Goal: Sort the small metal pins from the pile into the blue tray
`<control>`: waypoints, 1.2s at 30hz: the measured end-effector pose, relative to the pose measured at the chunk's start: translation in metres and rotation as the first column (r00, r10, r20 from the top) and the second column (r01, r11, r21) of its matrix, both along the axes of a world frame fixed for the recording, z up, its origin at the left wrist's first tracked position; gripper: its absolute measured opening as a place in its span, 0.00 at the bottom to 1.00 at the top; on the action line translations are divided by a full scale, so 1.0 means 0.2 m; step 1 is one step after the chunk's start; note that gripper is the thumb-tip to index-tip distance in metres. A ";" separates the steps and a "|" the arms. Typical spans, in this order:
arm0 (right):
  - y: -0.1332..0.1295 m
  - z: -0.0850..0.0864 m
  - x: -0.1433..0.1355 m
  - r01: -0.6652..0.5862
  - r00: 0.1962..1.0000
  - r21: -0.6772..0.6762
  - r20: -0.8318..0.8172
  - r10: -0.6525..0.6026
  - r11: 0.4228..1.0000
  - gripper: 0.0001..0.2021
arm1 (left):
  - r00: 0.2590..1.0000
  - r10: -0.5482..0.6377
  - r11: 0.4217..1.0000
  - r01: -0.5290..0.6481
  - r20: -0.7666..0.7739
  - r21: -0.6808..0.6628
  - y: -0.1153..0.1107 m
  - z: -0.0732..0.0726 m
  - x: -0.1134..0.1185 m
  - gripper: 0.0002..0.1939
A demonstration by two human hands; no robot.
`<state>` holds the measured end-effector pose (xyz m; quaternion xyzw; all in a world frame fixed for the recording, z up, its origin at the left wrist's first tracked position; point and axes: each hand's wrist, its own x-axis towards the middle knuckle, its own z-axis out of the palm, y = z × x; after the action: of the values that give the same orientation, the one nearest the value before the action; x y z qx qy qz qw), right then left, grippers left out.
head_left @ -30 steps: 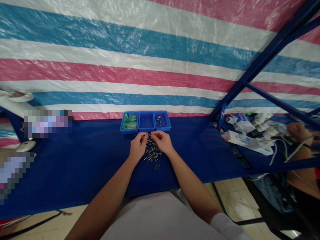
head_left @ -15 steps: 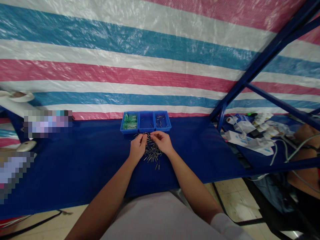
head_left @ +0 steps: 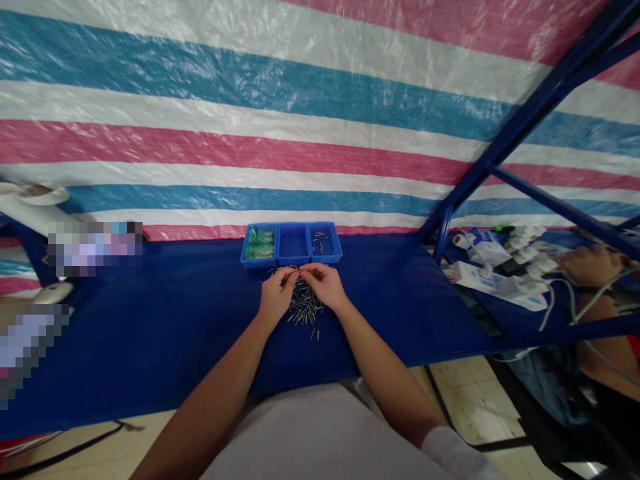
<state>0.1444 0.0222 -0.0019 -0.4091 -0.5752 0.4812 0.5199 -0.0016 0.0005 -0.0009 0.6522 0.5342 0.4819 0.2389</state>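
Note:
Over a loose pile of small, thin metal pieces (head_left: 306, 307), pin- or screw-like, my two hands meet fingertip to fingertip. My left hand (head_left: 276, 293) is closed in a pinch at the pile's left side. My right hand (head_left: 324, 283) pinches toward it from the right. Whatever lies between the fingertips is too small to make out. Just behind the hands stands a blue tray (head_left: 293, 260) with three compartments. Green-tinted small packets (head_left: 261, 243) fill the left one, a few metal pieces lie in the middle one, and several more in the right one.
The blue table (head_left: 200, 320) backs onto a striped plastic sheet (head_left: 280, 160). A blue metal frame (head_left: 493, 157) rises at the right. Beyond it are a white power strip (head_left: 495, 285), cables and another person's hand (head_left: 593, 265). Pixelated items sit at the left.
The left fingertips have moved slightly right and now meet the right ones over the pile. The other person's hand at the right has moved further into view.

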 end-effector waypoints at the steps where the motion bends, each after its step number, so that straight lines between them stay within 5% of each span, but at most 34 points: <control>1: 0.00 0.00 0.00 -0.001 1.000 -0.003 0.009 0.001 1.000 0.10 | 1.000 -0.006 1.000 0.006 -0.008 -0.005 0.00 0.00 0.00 0.13; 12: -0.01 0.01 0.00 -0.025 0.999 -0.012 0.035 0.025 1.000 0.10 | 0.999 0.019 0.998 -0.022 -0.050 -0.054 -0.01 0.01 -0.01 0.22; 24: 0.00 0.00 0.00 0.007 1.000 -0.005 0.027 -0.007 1.000 0.09 | 1.000 0.004 1.000 -0.004 0.024 -0.027 0.00 0.00 0.00 0.12; 36: -0.01 0.01 0.00 -0.027 0.999 -0.008 0.018 0.027 1.000 0.10 | 1.000 0.012 0.997 -0.014 -0.028 -0.069 -0.02 0.02 -0.01 0.19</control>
<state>0.1437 0.0196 -0.0001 -0.4075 -0.5835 0.4867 0.5066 -0.0028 -0.0027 0.0027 0.6466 0.5580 0.4555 0.2510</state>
